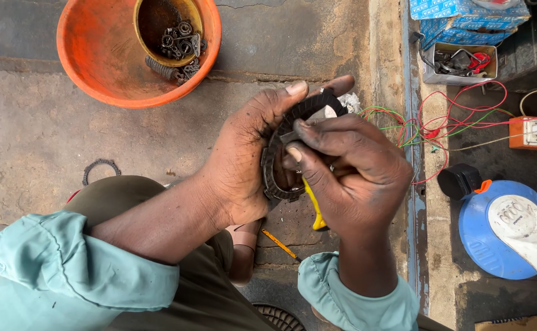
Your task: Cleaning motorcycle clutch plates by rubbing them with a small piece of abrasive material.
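We work low over a stained, cracked concrete floor (41, 135). Far left stands an orange basin (97, 55) with a smaller bowl of dark springs and bearings (179, 40) inside; a loose gasket ring (100, 168) lies nearer. At centre our left hand (244, 165) curls around a stack of dark toothed ring plates (284, 153), and our right hand (348, 175) pinches its edge while gripping a yellow-handled tool (314, 211). Right lie tangled red and green wires (452, 122) and a blue fan base (501, 230).

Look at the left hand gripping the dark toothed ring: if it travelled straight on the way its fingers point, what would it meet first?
The left hand points up and right past the ring; probably the tangle of red and green wires first, though depth is unclear.
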